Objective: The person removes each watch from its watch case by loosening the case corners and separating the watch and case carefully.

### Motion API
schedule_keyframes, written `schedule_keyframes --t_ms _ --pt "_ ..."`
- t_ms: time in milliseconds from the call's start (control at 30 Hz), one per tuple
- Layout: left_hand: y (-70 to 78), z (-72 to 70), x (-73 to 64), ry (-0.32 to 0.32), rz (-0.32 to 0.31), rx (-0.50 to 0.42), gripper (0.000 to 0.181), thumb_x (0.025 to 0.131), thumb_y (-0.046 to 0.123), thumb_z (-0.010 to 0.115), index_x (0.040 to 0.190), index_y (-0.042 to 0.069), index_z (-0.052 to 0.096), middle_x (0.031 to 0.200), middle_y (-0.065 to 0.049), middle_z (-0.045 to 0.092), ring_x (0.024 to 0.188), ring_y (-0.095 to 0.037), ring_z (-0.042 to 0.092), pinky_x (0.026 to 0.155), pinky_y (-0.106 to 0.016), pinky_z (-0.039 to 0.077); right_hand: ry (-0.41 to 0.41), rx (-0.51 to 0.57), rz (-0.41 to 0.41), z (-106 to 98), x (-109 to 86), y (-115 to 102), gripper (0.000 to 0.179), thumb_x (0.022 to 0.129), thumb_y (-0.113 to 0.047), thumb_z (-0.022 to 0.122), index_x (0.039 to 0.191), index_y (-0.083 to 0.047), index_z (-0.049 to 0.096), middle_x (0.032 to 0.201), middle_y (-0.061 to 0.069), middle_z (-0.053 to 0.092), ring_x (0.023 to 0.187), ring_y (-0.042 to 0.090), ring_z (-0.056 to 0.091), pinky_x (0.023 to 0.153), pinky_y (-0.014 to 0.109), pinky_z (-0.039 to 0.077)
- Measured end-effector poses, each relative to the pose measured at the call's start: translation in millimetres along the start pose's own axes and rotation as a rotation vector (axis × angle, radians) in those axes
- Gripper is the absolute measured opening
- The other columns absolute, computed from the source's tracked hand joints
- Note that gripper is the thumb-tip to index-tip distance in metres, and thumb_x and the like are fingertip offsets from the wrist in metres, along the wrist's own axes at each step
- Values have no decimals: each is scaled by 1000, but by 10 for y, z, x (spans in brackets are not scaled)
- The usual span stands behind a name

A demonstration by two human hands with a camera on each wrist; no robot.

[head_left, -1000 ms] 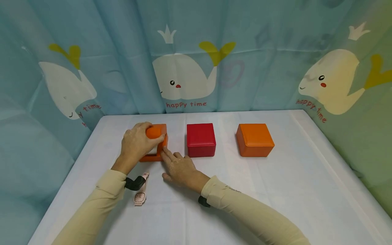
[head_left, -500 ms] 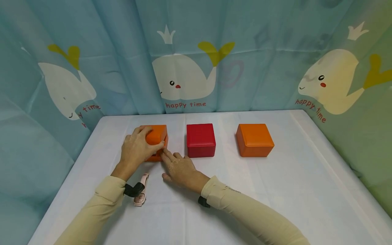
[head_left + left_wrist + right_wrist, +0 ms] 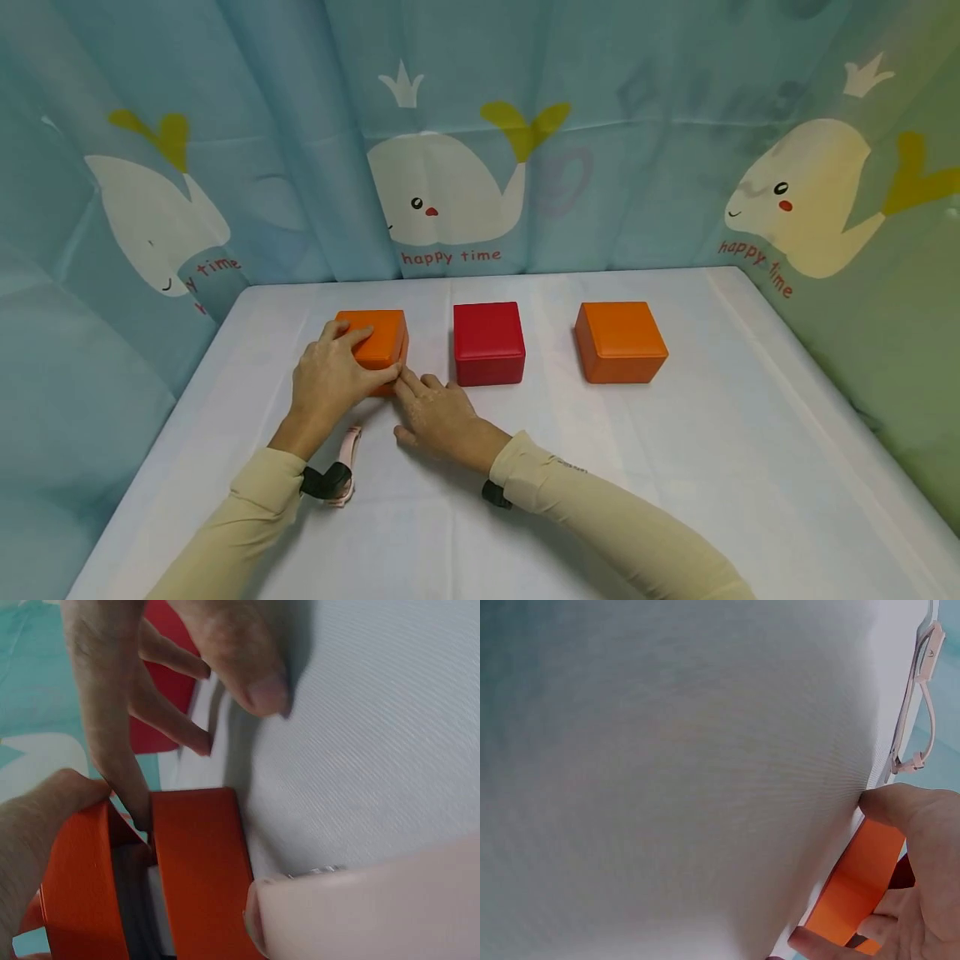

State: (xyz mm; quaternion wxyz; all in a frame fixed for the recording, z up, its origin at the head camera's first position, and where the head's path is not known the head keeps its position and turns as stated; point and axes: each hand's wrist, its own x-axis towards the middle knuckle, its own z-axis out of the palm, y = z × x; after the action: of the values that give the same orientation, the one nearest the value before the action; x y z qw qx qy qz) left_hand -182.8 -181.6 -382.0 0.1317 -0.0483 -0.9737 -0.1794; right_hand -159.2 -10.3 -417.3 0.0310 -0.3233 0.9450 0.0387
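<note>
An orange box (image 3: 382, 329) stands at the left rear of the table, its hinged lid lowered nearly flat. My left hand (image 3: 326, 379) grips that lid, fingers on top and thumb at the right edge. A narrow gap still shows between lid and base (image 3: 202, 870) in the left wrist view, with a dark inside. Extended fingers of my right hand (image 3: 442, 417) touch the box's right front corner, while its thumb rests on the cloth. A pink wristwatch (image 3: 348, 446) lies in front of the box, partly hidden by the camera on my left wrist.
A closed red box (image 3: 490, 342) stands just right of the held box. Farther right is another closed orange box (image 3: 621, 342). White cloth covers the table (image 3: 712, 467). A blue curtain (image 3: 315, 208) with whale prints hangs behind and along the sides.
The left hand has brought the lid down and toward me; the box's open front, visible a second ago, is now covered. The right hand has stayed at the corner.
</note>
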Motion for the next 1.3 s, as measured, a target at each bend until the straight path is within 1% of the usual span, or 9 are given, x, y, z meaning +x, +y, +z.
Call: schedule_keyframes --t_ms 200,367,567,767,967,1033,1133,1200,1300 --pt "19 24 -8 8 0 14 80 76 55 83 136 5 65 139 -25 49 98 -51 59 71 -62 55 -1 30 6 2 -13 19 76 99 -52 60 158 -12 34 165 3 29 136 21 45 99 38 49" --pt "31 33 -15 11 -10 4 80 76 54 84 136 5 65 140 -26 48 101 -53 59 72 -63 55 11 56 1 -7 -26 32 77 99 -51 60 158 -10 34 164 4 30 137 22 45 100 39 49" --pt "38 38 -24 5 -28 7 80 76 54 84 137 6 65 141 -25 48 102 -52 59 72 -63 55 51 87 -25 2 -43 47 72 96 -48 65 152 -9 40 163 7 33 134 24 49 98 40 51" --pt "48 28 -14 18 -23 6 79 76 53 85 136 5 66 139 -25 49 101 -52 60 73 -63 55 93 111 -41 -2 -49 68 72 95 -46 68 150 -8 41 163 8 32 132 22 51 94 36 53" --pt "55 32 -23 17 -26 12 79 76 53 84 136 5 65 139 -25 49 98 -51 60 71 -62 55 109 154 -36 11 -84 73 77 94 -42 71 153 -6 38 164 8 30 136 19 48 94 30 52" --pt "54 43 -30 12 -31 12 79 75 52 85 136 5 65 138 -24 48 97 -50 60 70 -62 55 117 158 -36 19 -102 74 73 93 -40 72 148 -4 42 158 9 41 133 19 51 93 30 53" --pt "49 59 -47 0 -39 11 76 75 50 85 135 6 64 137 -24 46 95 -49 58 68 -61 56 116 154 -41 27 -136 73 64 93 -38 72 140 -1 49 141 9 56 127 19 55 95 29 51" --pt "44 72 -59 -8 -45 12 75 75 48 84 134 7 63 136 -23 44 95 -49 57 67 -61 56 110 136 -52 30 -159 77 52 94 -36 70 132 -2 58 132 9 62 125 20 55 99 29 49" --pt "38 91 -75 -11 -49 11 74 75 48 84 134 7 62 136 -23 42 96 -49 56 68 -62 56 96 115 -67 30 -183 83 44 96 -35 67 127 -3 65 137 10 60 129 21 53 105 30 44"
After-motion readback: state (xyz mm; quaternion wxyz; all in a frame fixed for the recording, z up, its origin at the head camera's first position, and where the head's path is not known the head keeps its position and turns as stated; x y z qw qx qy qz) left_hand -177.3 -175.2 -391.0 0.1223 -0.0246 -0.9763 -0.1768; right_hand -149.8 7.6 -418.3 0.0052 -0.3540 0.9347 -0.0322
